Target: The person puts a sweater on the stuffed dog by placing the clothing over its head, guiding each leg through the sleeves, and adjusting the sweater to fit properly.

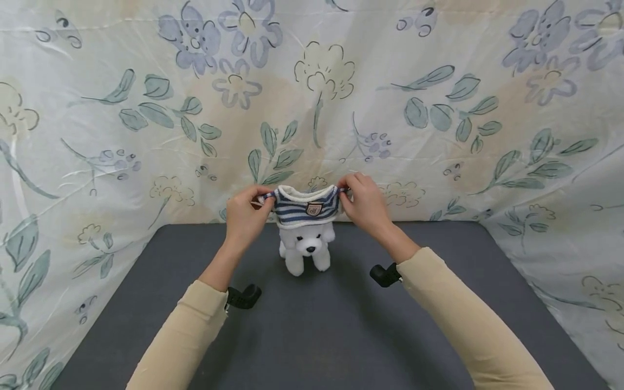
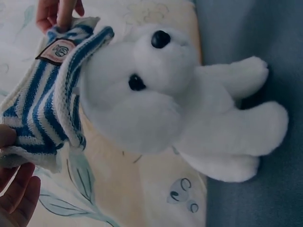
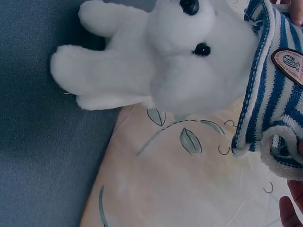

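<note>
A small knitted sweater point(image 1: 297, 211), striped blue and white with a badge on its front, is stretched between both hands. My left hand point(image 1: 245, 213) pinches one sleeve; my right hand point(image 1: 364, 205) pinches the other. Below it a white plush dog point(image 1: 294, 259) stands facing me, and the sweater's lower hem sits at the top of its head. In the left wrist view the hem of the sweater point(image 2: 42, 104) touches the crown of the plush dog point(image 2: 137, 109). The right wrist view shows the same hem against the head of the plush dog point(image 3: 189, 71).
The dog stands near the back edge of a dark grey table point(image 1: 312, 336). Behind and at both sides hangs a floral cloth point(image 1: 341, 119). A black wrist-worn device point(image 1: 245, 297) sits at the left cuff, and another black device point(image 1: 385, 275) at the right.
</note>
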`<state>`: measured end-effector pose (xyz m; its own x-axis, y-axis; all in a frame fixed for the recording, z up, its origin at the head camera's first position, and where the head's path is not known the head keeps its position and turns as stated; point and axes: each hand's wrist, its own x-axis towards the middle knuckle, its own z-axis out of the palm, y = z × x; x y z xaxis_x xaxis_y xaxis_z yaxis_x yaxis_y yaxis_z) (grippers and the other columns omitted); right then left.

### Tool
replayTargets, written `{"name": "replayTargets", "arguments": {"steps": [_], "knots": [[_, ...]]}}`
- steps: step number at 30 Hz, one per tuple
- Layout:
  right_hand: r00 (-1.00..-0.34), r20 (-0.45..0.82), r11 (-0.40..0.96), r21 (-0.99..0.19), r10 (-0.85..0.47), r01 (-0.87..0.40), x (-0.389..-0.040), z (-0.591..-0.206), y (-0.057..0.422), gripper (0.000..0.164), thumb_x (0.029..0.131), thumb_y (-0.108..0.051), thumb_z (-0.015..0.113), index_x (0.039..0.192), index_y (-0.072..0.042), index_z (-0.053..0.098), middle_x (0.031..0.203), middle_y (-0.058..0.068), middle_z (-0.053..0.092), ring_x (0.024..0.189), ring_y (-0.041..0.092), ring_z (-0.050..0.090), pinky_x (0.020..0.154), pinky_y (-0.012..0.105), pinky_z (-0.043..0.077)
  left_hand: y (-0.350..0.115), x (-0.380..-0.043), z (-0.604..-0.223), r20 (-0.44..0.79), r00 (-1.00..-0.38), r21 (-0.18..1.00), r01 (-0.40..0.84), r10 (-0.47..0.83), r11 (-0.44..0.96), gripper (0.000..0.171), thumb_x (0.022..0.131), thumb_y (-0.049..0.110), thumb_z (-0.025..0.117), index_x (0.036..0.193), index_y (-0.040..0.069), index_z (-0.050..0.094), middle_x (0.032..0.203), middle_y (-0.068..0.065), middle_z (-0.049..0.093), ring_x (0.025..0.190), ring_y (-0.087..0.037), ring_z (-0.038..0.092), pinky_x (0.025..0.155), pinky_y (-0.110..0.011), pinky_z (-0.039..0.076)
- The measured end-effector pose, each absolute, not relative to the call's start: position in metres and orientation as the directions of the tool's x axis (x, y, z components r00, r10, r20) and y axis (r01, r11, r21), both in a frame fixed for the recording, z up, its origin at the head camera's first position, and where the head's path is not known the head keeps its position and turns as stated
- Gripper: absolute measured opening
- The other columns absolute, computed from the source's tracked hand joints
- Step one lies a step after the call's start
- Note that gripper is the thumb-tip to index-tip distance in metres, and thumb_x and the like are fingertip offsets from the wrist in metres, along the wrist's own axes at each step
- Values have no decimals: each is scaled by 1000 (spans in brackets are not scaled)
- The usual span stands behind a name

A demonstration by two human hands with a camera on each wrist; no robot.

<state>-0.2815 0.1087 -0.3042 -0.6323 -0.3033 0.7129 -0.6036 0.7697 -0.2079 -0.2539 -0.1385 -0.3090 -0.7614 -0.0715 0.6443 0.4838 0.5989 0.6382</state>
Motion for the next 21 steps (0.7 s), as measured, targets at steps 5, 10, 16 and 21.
{"name": "replayTargets", "arguments": {"steps": [5, 10, 16, 21], "knots": [[-638, 710, 772, -214, -298, -599, -288, -307, 105, 7, 85, -4, 61, 91, -6, 62, 89, 10, 60, 79, 26, 54, 71, 38, 43, -141, -259, -315, 621, -778, 650, 446, -92, 616, 10, 83, 9, 65, 92, 5, 70, 86, -9, 68, 74, -19, 63, 63, -32, 52], [-663, 697, 778, -244, -275, -579, -291, -311, 102, 7, 85, -5, 61, 92, -6, 62, 90, 10, 60, 80, 25, 54, 71, 37, 43, -142, -261, -320, 600, -791, 670, 417, -117, 614, 10, 84, 10, 65, 91, 6, 69, 86, -9, 68, 75, -19, 63, 63, -32, 52], [-727, 634, 793, -287, -263, -537, -291, -319, 99, 10, 85, -7, 61, 95, -7, 62, 92, 10, 60, 83, 27, 55, 69, 38, 44, -143, -260, -327, 513, -853, 682, 336, -98, 650, 14, 85, 16, 65, 96, 9, 69, 87, -8, 67, 73, -19, 62, 60, -32, 50], [-788, 554, 813, -308, -269, -494, -287, -325, 98, 17, 86, -11, 62, 102, -7, 63, 97, 11, 59, 87, 27, 54, 70, 38, 44, -146, -259, -336, 444, -893, 696, 295, -70, 655, 19, 86, 20, 64, 102, 10, 68, 91, -8, 66, 77, -20, 61, 63, -33, 50]]}}
